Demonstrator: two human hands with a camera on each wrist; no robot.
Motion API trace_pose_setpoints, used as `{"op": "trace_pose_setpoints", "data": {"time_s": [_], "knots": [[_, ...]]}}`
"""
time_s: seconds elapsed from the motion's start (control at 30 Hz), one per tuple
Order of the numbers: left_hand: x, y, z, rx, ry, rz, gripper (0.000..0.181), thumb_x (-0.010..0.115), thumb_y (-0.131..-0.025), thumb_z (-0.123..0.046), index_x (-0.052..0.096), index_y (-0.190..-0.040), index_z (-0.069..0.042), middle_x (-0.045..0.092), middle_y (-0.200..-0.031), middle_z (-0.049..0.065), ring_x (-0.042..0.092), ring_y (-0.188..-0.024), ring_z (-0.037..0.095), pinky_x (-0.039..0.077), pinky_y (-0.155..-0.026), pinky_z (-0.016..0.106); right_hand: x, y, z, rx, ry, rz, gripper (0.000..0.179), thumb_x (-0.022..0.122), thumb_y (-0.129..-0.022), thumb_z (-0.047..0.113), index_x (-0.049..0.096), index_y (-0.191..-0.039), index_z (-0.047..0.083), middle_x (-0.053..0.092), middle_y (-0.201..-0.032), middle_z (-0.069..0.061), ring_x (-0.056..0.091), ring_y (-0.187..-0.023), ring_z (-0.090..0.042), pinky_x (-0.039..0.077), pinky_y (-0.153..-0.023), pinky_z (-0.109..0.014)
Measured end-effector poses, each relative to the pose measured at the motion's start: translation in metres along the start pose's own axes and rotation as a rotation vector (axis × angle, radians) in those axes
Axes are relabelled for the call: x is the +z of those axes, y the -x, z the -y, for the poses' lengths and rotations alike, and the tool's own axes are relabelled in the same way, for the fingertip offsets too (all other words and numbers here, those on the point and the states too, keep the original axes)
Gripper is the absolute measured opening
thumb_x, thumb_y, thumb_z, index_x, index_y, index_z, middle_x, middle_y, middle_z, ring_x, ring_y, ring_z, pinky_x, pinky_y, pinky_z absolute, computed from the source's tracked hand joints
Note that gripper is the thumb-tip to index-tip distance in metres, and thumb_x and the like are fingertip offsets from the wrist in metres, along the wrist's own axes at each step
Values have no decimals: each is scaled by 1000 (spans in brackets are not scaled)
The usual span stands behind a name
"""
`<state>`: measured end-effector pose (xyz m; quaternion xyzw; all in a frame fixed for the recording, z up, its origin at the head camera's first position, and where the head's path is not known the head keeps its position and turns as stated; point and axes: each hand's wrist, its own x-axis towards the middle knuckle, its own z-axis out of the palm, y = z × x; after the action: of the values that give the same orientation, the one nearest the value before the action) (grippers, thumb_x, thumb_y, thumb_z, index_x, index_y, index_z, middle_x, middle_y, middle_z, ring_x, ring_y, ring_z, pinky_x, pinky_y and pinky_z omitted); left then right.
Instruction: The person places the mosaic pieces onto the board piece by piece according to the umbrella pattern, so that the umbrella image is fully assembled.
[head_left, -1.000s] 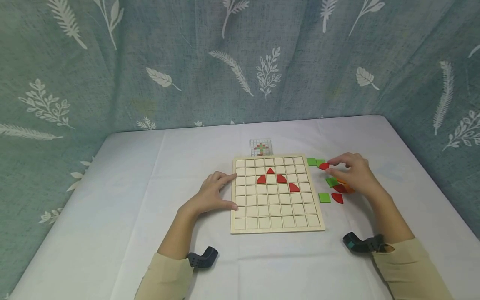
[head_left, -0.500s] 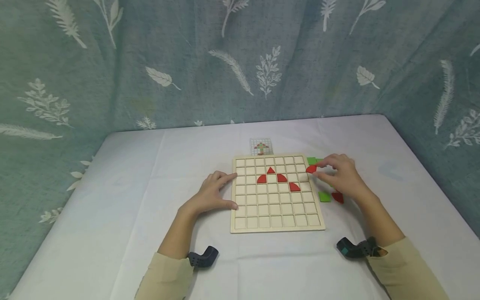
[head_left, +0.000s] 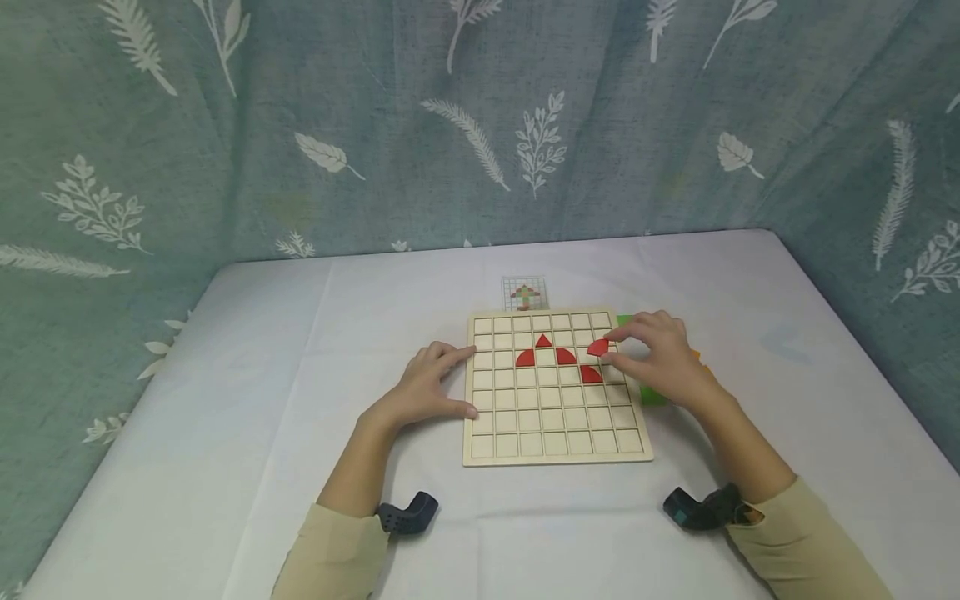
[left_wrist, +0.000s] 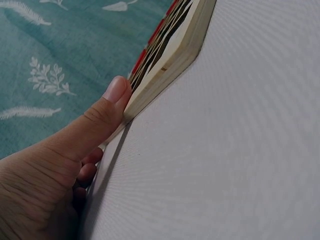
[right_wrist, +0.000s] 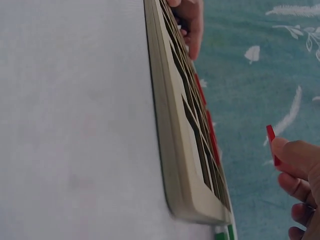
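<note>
A pale wooden grid board (head_left: pixel 553 422) lies on the white-covered table. My left hand (head_left: pixel 422 388) rests against its left edge; in the left wrist view the thumb (left_wrist: pixel 114 95) presses on the rim. Between thumb and fingertips, my right hand (head_left: pixel 663 358) pinches a red quarter-circle tile (head_left: pixel 597 347) over the board's right part. The right wrist view shows that tile edge-on, held above the grid. Set in the grid are a red triangle tile (head_left: pixel 543 341) and three red quarter-circle tiles, one of them (head_left: pixel 591 375) just below the held tile.
A small pattern card (head_left: pixel 524 292) lies behind the board, partly covered by its far edge. Right of the board, a green square tile (head_left: pixel 652 396), another green piece (head_left: pixel 624 320) and some orange (head_left: pixel 697 355) show around my right hand, which hides others. A leaf-print curtain (head_left: pixel 375 150) hangs behind.
My right hand has carried the red quarter-circle tile leftward from the loose tiles to over the board, and the tile has turned. My left hand keeps its place.
</note>
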<state>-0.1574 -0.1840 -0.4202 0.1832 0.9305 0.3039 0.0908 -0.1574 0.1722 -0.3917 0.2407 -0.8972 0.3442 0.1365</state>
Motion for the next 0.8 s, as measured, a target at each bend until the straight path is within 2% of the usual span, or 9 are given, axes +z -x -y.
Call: {"op": "trace_pose_setpoints", "data": {"time_s": [0.37,0.8], "knots": [[1,0,1,29,-7,-6,98,83,-59,-54,43,-143,-22,45,-117,2,39,-102,18,33,-87,36,10,-9,11,-26,3,9,25,80,-74,17,71,-94,7,65,-94,-7,47,-90,-24,24,-81,-44],[1,1,0,-2,-14,-6,99,83,-58,-56,43,-143,-23,46,-116,1,39,-101,18,34,-87,36,28,-23,28,-84,-16,27,23,80,-74,17,71,-94,9,66,-95,-6,48,-92,-25,27,-82,-46]]}}
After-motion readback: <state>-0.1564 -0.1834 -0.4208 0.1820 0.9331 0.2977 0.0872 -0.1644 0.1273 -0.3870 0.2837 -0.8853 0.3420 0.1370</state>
